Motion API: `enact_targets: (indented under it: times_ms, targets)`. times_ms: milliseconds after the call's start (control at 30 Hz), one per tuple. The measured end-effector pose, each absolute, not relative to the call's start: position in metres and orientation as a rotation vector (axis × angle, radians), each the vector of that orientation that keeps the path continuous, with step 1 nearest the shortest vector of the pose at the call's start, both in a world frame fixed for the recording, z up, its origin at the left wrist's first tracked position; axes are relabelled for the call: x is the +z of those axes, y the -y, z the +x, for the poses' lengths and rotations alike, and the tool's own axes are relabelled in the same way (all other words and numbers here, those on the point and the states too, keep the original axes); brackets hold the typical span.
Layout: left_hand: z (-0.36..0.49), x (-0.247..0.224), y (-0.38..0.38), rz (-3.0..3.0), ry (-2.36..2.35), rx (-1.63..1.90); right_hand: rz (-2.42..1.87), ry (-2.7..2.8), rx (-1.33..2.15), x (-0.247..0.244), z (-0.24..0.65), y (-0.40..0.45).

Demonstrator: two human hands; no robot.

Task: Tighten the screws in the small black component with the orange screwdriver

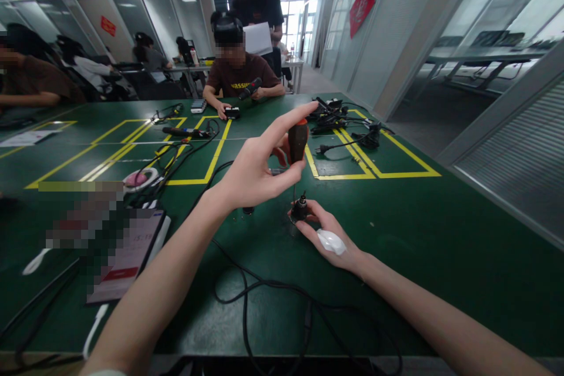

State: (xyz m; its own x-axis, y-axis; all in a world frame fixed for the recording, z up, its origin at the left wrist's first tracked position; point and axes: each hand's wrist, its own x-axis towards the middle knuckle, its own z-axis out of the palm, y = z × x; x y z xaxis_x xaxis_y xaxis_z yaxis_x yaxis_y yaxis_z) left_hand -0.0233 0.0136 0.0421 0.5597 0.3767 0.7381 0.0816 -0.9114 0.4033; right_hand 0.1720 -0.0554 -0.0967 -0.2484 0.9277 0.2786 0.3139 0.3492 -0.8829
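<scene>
My left hand is closed around the dark handle of a screwdriver with an orange-red end, its index finger reaching up over the top. The screwdriver stands upright, its thin shaft running down to a small black cylindrical part with a metal pin on top. Thumb and fingers of my right hand grip that part just above the table. A glossy white patch lies on the back of this hand. Whether the screwdriver's tip touches the part, I cannot tell.
Black cables loop across the green table in front of me. On the left lies a phone with white cords. Black cables and a plug are piled at the far right. Across the table a seated person holds a power drill.
</scene>
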Motion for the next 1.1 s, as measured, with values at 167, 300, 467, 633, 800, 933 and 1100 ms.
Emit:
enact_targets:
  times_ms: [167,300,467,633,800,933,1100]
  targets:
    - [-0.0239,0.0425,-0.0134,2.489,-0.394,1.261,-1.099,1.747,0.907,-0.0962,0.1714,0.0550]
    - [-0.0250,0.0431,-0.0139,2.515,-0.398,1.251,-1.115,1.751,0.899,-0.0974,0.1715,0.0553]
    - [-0.0249,0.0431,-0.0151,2.506,-0.392,1.253,-1.110,1.746,0.892,-0.0978,0.1719,0.0553]
    - [-0.0247,0.0422,-0.0164,2.518,-0.399,1.279,-1.103,1.749,0.889,-0.0984,0.1716,0.0546]
    - [-0.0247,0.0405,-0.0182,2.502,-0.409,1.275,-1.100,1.764,0.874,-0.0985,0.1723,0.0545]
    - [-0.0252,0.0409,-0.0191,2.499,-0.411,1.273,-1.104,1.767,0.896,-0.0973,0.1734,0.0553]
    - [-0.0253,0.0418,-0.0189,2.512,-0.374,1.323,-1.105,1.765,0.894,-0.0980,0.1733,0.0550]
